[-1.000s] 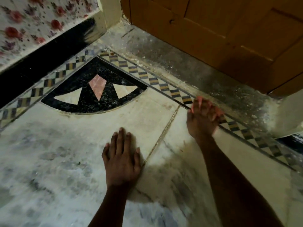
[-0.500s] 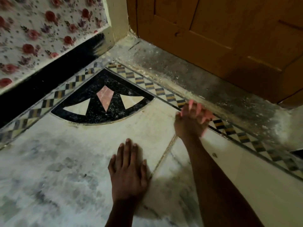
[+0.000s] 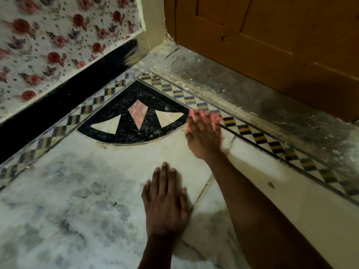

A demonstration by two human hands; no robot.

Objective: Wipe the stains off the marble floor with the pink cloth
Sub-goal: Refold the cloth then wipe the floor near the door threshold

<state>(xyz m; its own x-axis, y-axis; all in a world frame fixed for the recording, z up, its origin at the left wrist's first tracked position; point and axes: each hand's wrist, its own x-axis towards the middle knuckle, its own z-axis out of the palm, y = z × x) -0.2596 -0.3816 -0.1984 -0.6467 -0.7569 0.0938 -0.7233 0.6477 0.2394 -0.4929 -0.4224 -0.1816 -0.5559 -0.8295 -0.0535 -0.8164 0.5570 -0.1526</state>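
My right hand (image 3: 203,135) presses the pink cloth (image 3: 212,116) onto the marble floor (image 3: 87,191), at the right tip of the black fan-shaped inlay (image 3: 134,117) beside the chequered border strip (image 3: 252,135). Only pink edges of the cloth show past my fingertips; the hand is blurred. My left hand (image 3: 165,202) lies flat on the pale marble nearer me, fingers together, palm down, holding nothing. Grey smudges mark the marble to the left of it.
A wooden door (image 3: 272,35) closes the far side above a dusty grey threshold (image 3: 242,90). A wall with flowered paper (image 3: 48,45) and a black skirting (image 3: 58,98) runs along the left. A small dark speck (image 3: 270,184) lies on the cream strip at right.
My right hand has swept the cloth leftward along the border strip, from right of the floor joint to the inlay's tip. My left hand has stayed planted. The view has shifted.
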